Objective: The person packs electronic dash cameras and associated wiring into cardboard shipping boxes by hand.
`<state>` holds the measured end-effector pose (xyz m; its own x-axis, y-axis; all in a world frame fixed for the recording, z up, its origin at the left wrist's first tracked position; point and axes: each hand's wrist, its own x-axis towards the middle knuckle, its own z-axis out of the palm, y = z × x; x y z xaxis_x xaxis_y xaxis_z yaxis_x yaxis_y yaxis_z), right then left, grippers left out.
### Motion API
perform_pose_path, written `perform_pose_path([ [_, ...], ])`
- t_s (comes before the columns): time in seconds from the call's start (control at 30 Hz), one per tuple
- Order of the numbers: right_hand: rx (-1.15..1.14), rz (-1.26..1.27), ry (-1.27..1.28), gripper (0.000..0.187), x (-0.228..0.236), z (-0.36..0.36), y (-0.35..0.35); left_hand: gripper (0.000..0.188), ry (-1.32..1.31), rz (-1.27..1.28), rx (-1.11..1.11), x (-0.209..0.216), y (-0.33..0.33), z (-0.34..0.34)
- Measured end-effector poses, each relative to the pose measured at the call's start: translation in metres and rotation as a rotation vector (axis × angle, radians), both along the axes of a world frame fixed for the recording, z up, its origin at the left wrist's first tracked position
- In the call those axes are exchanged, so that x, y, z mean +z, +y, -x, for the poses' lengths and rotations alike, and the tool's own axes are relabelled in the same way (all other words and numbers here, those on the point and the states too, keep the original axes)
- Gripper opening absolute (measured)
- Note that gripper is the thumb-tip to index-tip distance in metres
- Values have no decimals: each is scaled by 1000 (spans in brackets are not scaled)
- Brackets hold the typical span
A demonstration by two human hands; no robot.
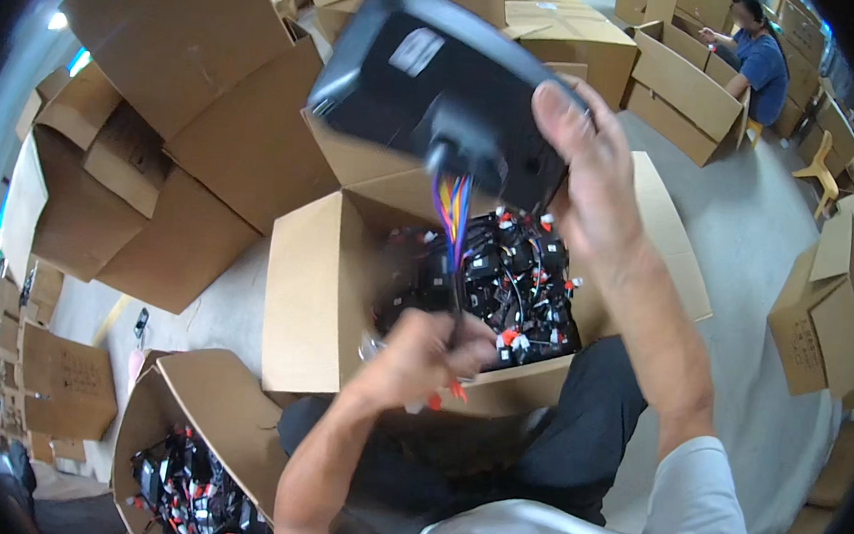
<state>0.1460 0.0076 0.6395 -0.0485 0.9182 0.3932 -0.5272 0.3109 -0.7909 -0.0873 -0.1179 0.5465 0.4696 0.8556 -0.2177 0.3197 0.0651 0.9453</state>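
My right hand (600, 175) is closed on the right end of a large black rectangular plastic device (362, 76), raised and tilted above an open cardboard box. A white label sits on its dark face. From a round neck on it hangs a bundle of purple, orange and yellow wires (452, 209), which runs into a dark cable. Lower down, my left hand (425, 357) is wrapped round that cable, somewhat blurred. Red and white connectors (452, 392) poke out below its fingers. Under the device, the box (303, 292) holds several black parts with wires and connectors (512, 274).
Another open box (221, 401) of similar black wired parts stands at lower left. Large cardboard boxes (180, 22) rise at the left. A person in blue (768, 78) sits by a long box (686, 97) at the far right. A wooden stool (824, 173) stands beyond.
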Motion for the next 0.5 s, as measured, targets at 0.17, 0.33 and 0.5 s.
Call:
perform_pose_path([
  [0.17, 423, 343, -812, 69, -141, -81, 116, 11, 476, -408, 700, -44, 104, 100],
  [0.33, 817, 1002, -724, 69, -371, -9, 65, 38, 735, -835, 46, -119, 139, 109],
  [0.5, 674, 1147, -566, 55, -492, 99, 14, 45, 777, -905, 92, -127, 122, 117],
])
